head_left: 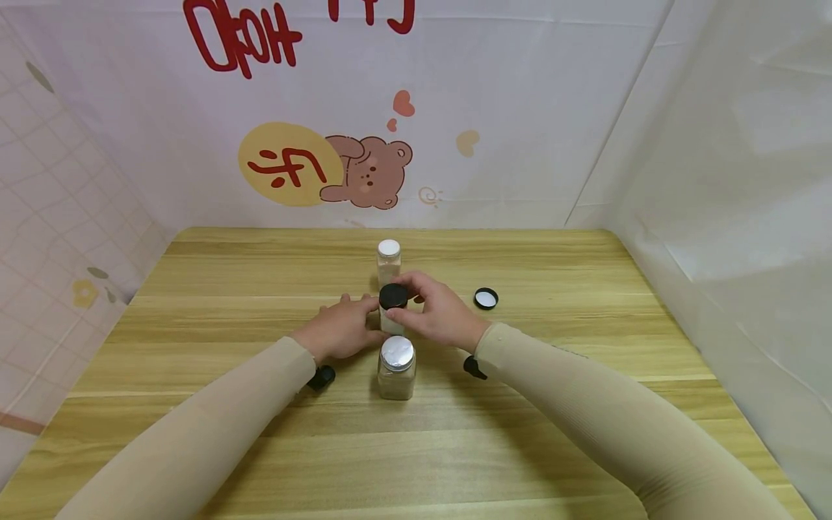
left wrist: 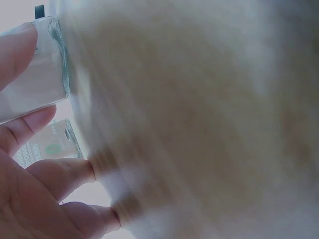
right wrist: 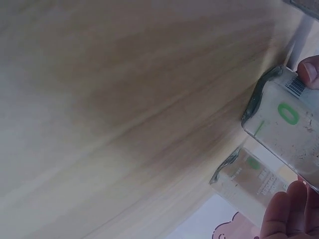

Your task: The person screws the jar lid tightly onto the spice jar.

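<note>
In the head view three clear square jars stand in a row on the table. My left hand (head_left: 341,327) holds the middle jar (head_left: 388,323) low on its body, thumb and index finger on opposite sides. The fingers and thumb of my right hand (head_left: 442,312) grip the black lid (head_left: 393,296) on top of that jar. Pale contents and a green mark show on the jar (right wrist: 284,119) in the right wrist view. Nearest me stands a jar with a silver foil seal (head_left: 397,354). Behind the middle one is a jar with a white top (head_left: 388,249).
A second black lid (head_left: 486,298) lies liner up on the wooden table (head_left: 416,462), to the right of my right hand. White printed sheeting (head_left: 520,108) hangs behind the table and along both sides. Black wrist devices (head_left: 321,378) show under both sleeves.
</note>
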